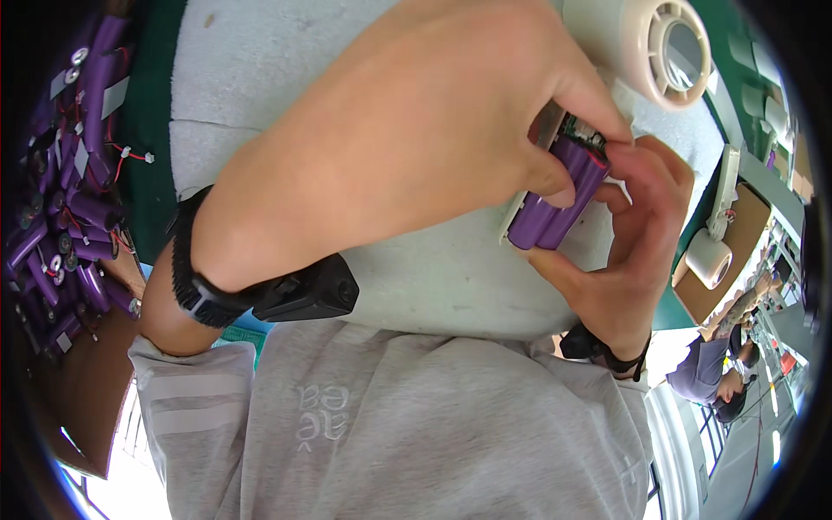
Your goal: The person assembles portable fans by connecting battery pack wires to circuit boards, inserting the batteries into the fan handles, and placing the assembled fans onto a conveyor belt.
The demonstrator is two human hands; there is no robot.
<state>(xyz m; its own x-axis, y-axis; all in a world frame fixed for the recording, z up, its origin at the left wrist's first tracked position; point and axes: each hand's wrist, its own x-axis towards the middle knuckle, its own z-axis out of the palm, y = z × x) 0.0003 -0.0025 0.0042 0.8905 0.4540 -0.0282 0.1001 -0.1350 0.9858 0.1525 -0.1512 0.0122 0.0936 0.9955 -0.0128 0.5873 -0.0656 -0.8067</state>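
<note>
My left hand (416,121) grips the top of a purple battery pack (559,195) made of two cylindrical cells with a small circuit board and a red wire at its upper end. My right hand (628,234) cradles the same pack from the right and from below, fingers curled around it. The pack is held just above a white foam pad (260,78). A flat white piece lies along the pack's left side. A black strap with a small black device (308,290) sits on my left wrist, and a black band circles my right wrist.
A cardboard box (78,390) at the left holds several loose purple cells (65,217) with red wires. A beige fan-like device (663,48) stands at the upper right, with a white tape roll (709,258) below it. Another person (719,364) sits at the far right.
</note>
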